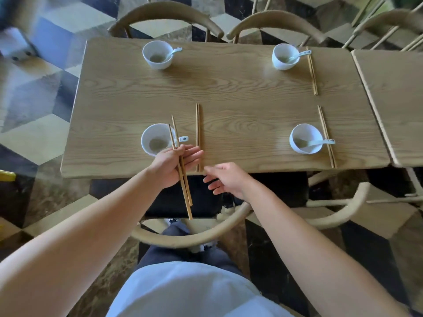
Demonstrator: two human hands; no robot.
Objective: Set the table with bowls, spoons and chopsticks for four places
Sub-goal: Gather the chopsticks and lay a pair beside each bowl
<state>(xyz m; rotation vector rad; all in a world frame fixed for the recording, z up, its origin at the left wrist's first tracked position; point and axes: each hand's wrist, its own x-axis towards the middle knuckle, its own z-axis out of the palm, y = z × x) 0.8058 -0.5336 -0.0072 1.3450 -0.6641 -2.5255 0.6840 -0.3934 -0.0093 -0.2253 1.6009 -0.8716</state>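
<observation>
Hands at near edge of wooden table (240, 99); cube-patterned tile floor (34, 133), curved-back chairs (164, 13).
White bowls (285, 56) at four places, a spoon (317, 143) in each. Left hand (167, 168) grasps held chopsticks (185, 191) above near-left bowl (153, 136); right hand (229, 179) released, fingers spread, beside laid pair (198, 129). Other pairs (312, 72) lie just beside both right-side bowls.

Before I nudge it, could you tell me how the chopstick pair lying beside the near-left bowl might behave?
The chopstick pair looks thin, stiff and probably light, so it should slide easily on the smooth table. Its near end reaches the table edge, so it may tip off.
</observation>
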